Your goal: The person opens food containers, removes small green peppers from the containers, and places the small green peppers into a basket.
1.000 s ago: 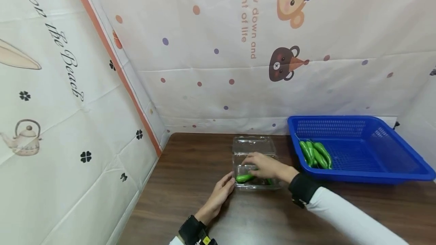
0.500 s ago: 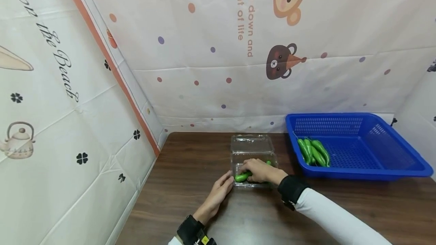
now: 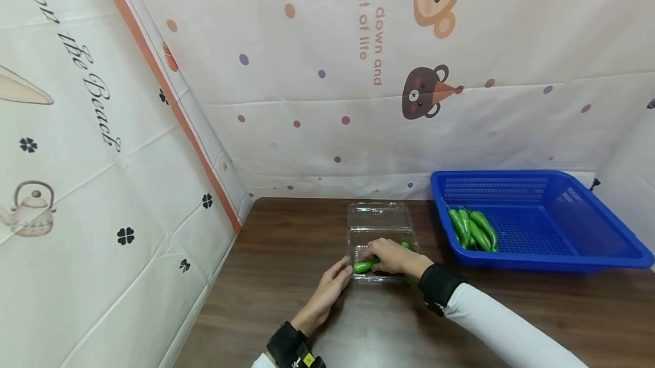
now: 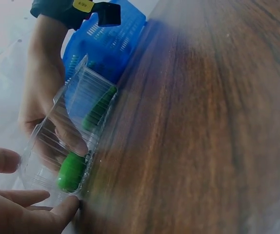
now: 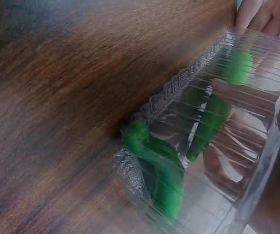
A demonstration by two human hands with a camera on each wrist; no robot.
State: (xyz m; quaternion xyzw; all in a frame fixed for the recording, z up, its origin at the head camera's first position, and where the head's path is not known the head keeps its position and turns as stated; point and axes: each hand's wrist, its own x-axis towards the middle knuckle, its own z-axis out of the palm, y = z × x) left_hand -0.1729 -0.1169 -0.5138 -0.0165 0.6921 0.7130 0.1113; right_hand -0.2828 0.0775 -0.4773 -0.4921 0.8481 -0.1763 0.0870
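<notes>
A clear plastic clamshell box [image 3: 381,218] lies on the table with its lid folded back. Inside, my right hand [image 3: 393,257] pinches a green pepper [image 3: 362,267] between thumb and fingers; the left wrist view shows the thumb [image 4: 70,134] against this pepper. A second, curved green pepper [image 5: 167,170] lies at the box's right end, partly hidden by the hand in the head view. My left hand [image 3: 327,291] rests its fairly straight fingers against the box's left front corner, touching the outside of the wall.
To the right stands a blue perforated basket [image 3: 563,263]. Several green peppers [image 3: 473,230] lie together in its left end. Brown wooden table [image 3: 256,265] surrounds the box, and a printed white cloth [image 3: 317,146] hangs behind and at the left.
My right hand has come down into the box and taken hold of the pepper, then stayed there over the last half second. The left hand keeps its place at the box.
</notes>
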